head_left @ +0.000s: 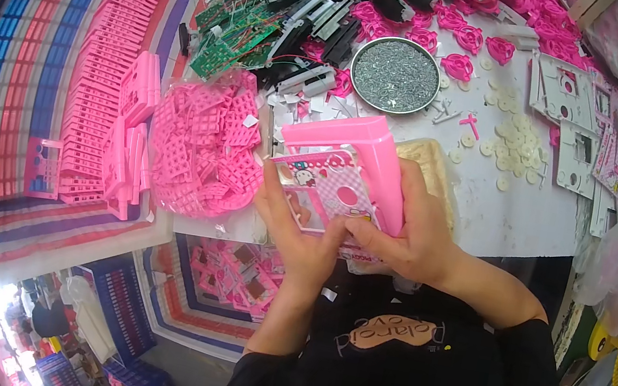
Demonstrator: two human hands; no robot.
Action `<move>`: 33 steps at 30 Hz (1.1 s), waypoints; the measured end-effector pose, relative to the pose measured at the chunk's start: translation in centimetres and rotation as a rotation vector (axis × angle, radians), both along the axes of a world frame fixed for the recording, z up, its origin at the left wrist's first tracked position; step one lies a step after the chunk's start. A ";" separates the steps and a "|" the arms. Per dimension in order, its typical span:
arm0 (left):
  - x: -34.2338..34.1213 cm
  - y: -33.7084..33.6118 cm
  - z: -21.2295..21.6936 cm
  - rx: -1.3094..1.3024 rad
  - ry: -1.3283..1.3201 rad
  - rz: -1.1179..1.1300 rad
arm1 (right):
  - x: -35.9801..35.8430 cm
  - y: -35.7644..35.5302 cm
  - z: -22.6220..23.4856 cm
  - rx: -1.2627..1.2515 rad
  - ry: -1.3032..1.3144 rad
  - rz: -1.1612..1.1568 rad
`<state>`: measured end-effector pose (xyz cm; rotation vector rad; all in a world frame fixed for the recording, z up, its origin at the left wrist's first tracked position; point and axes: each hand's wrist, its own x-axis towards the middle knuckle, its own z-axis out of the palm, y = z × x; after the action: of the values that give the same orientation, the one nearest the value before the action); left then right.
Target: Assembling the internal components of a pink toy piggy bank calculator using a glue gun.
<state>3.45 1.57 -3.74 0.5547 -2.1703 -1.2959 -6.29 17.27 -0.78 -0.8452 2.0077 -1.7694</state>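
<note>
Between my hands is a pink plastic toy casing [381, 156], tilted above the table's front edge. A printed panel [328, 176] with a pink check pattern, a pink round spot and a shiny window-like area lies against its face. My left hand [302, 241] grips the panel's lower left side, fingers mostly behind it. My right hand [425, 230] wraps the casing's right side, its thumb on the panel's lower edge. The thumbs nearly meet. I cannot tell whether the panel sits fully in the casing. Behind the right hand lies a cream-coloured block or pad [433, 169], partly hidden.
Left of my hands sits a bag of pink grid-like parts [206, 146], beside stacked pink casings [106, 75]. Beyond are green circuit boards [237, 36], a round tin of small screws [396, 74] and pink loops [457, 66]. To the right are cream discs [518, 143] and white panels [575, 161].
</note>
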 end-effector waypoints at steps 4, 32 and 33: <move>-0.1 0.2 -0.4 0.108 0.040 -0.026 | -0.3 0.3 0.6 0.033 0.025 0.056; 1.4 0.0 0.4 0.357 -0.032 -0.060 | 0.1 0.3 0.6 0.026 0.120 0.143; 1.5 0.1 0.3 0.362 -0.047 -0.055 | -0.3 0.5 0.5 0.039 0.127 0.176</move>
<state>4.92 1.67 -3.39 0.6738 -2.0084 -1.7367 -6.58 17.73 -0.23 -1.1101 1.9702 -1.6115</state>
